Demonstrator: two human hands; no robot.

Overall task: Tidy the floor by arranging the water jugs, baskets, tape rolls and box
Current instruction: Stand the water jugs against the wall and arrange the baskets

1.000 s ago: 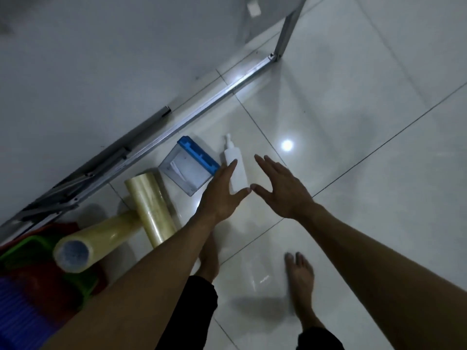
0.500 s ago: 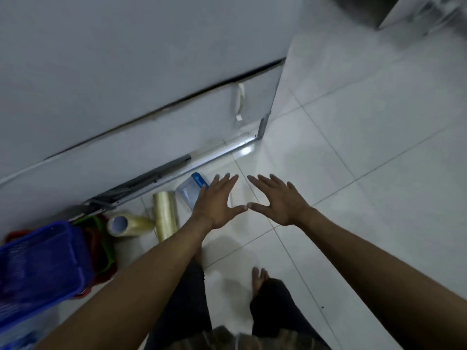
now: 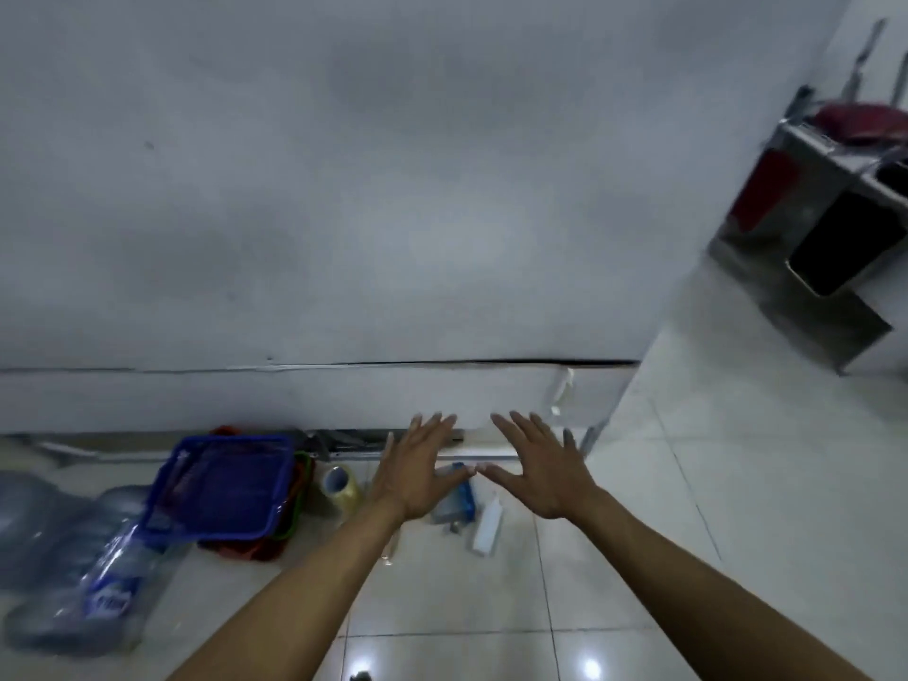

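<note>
Utility or storage corner: white tiled floor, water jugs, stacked baskets, metal rack.

Along the foot of the pale wall panel, everything lies on the glossy tiled floor. Just below the touching thumb tips of both spread hands sit the clear blue-lidded box and, right of it, the white squeeze bottle. Left of the left hand's fingers lies the yellowish tape roll, then the stacked blue mesh plastic basket, with the clear water jugs farthest left.
</note>
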